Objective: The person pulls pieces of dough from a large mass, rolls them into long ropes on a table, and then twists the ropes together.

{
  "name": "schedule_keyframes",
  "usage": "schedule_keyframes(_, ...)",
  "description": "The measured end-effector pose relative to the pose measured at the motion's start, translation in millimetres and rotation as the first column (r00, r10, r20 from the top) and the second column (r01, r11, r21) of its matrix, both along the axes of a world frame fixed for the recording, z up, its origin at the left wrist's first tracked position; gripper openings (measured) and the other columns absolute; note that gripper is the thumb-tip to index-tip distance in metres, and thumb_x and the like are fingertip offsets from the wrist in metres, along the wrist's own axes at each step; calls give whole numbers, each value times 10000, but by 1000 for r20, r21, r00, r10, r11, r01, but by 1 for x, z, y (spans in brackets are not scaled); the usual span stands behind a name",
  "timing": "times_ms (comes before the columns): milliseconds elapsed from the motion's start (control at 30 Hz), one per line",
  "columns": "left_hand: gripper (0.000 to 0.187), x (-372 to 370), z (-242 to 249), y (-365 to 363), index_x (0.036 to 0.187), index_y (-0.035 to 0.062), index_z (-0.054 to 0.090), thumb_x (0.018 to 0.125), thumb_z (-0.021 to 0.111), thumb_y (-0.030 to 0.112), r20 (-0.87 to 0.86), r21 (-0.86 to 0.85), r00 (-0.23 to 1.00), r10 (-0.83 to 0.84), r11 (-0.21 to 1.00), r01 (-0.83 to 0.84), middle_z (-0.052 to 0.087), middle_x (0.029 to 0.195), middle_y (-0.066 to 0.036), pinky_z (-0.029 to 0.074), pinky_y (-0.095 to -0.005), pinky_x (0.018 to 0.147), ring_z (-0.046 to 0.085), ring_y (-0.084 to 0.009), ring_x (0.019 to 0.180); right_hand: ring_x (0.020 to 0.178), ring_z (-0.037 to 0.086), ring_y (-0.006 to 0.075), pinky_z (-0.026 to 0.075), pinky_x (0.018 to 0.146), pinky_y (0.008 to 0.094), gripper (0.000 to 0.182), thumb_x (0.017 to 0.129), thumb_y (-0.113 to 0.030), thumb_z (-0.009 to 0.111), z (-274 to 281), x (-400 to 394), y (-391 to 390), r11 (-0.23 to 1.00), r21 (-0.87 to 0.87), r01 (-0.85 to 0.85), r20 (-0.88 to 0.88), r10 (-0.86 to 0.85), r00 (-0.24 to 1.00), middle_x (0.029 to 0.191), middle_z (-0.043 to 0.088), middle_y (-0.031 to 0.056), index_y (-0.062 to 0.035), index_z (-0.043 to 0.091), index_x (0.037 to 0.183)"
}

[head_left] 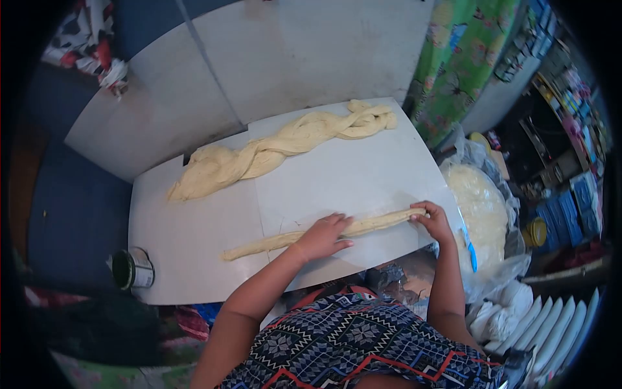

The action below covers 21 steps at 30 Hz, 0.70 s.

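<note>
A long thin rope of dough (382, 222) lies across the near part of the white table (311, 181). My left hand (324, 236) rests flat over the middle of the rope, fingers spread, palm down. At the rope's right end, my right hand (433, 220) has its thumb and fingers closed around the tip. Behind the rope, a thick twisted length of dough (278, 148) stretches diagonally along the back of the table, wide at the left and narrower at the right.
A dark open can (134, 268) stands at the table's front left corner. Right of the table are a large plastic-covered pale mass (478, 207) and a blue-handled object (471, 251). A green patterned curtain (453, 71) hangs at the back right.
</note>
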<state>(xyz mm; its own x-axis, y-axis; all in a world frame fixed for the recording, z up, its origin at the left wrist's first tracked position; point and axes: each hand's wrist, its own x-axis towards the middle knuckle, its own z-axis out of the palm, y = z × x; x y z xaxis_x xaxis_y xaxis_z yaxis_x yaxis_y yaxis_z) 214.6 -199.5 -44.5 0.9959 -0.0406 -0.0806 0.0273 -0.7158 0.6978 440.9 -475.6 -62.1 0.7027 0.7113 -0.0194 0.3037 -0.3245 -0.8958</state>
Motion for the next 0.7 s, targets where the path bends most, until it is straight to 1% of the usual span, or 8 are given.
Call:
schedule_keyframes(67, 725, 25, -14, -24, 1448, 55, 344, 923, 482, 536, 67, 319, 994, -81, 946, 56, 337, 1481, -227, 223, -490, 1143, 273, -372, 1404, 997, 594, 186, 453, 880, 320, 338, 766, -88, 755, -13, 4, -8, 997, -69, -20, 5, 20, 1000, 992, 679, 61, -73, 684, 1096)
schedule_keyframes(133, 752, 48, -17, -42, 1463, 59, 314, 924, 453, 565, 60, 382, 997, -45, 924, 18, 315, 1494, -221, 204, -494, 1149, 258, -361, 1412, 1011, 586, 240, 439, 913, 357, 305, 756, -68, 737, -14, 1, -10, 993, -64, -98, 411, 116, 905, 1007, 676, 81, -84, 697, 1058)
schedule_keyframes(167, 779, 62, -17, -51, 1478, 64, 284, 925, 424, 594, 45, 445, 998, -37, 895, 13, 293, 1507, -215, 184, -499, 1155, 243, -349, 1421, 1020, 568, 293, 422, 937, 392, 318, 738, -49, 726, -16, 3, -13, 991, -23, -133, 407, 131, 904, 1029, 670, 94, -104, 703, 1051)
schedule_keyframes(267, 830, 110, -37, -77, 1483, 37, 254, 916, 400, 626, 173, 388, 974, -143, 919, 66, 283, 1516, -208, 166, -514, 1156, 230, -347, 1427, 1025, 566, 241, 423, 950, 364, 400, 782, -39, 703, -20, 12, -18, 969, -65, -237, 473, 239, 848, 1102, 649, 88, -81, 638, 1174)
schedule_keyframes(333, 865, 146, -39, -109, 1477, 23, 260, 900, 406, 649, 147, 402, 969, -200, 907, 127, 277, 1518, -213, 155, -523, 1156, 224, -350, 1429, 1038, 542, 175, 419, 963, 321, 477, 848, -44, 657, -23, 19, -32, 967, 252, -47, -120, 79, 990, 1198, 596, 83, -43, 519, 1305)
schedule_keyframes(433, 927, 172, -32, -142, 1468, 4, 277, 862, 423, 691, 75, 437, 963, -259, 876, 202, 263, 1521, -228, 131, -540, 1155, 209, -363, 1433, 1051, 512, 128, 414, 966, 276, 504, 895, -41, 605, -30, 39, -50, 932, 363, 9, -381, 140, 914, 1272, 532, 78, -11, 429, 1366)
schedule_keyframes(600, 950, 204, -41, -194, 1453, 4, 324, 816, 475, 693, 107, 446, 992, -61, 895, 7, 238, 1522, -264, 92, -551, 1156, 173, -404, 1437, 958, 526, 110, 479, 790, 253, 454, 904, -59, 604, -23, 52, -87, 976, 213, -37, -399, 121, 909, 1113, 540, 37, -37, 473, 1337)
schedule_keyframes(700, 931, 211, -42, -210, 1457, 22, 327, 818, 478, 682, 150, 411, 989, 9, 909, -71, 236, 1519, -271, 76, -546, 1159, 159, -403, 1440, 905, 544, 107, 479, 798, 270, 423, 902, -57, 603, -15, 73, -98, 983, 174, -60, -366, 121, 923, 1083, 569, 43, -46, 502, 1313)
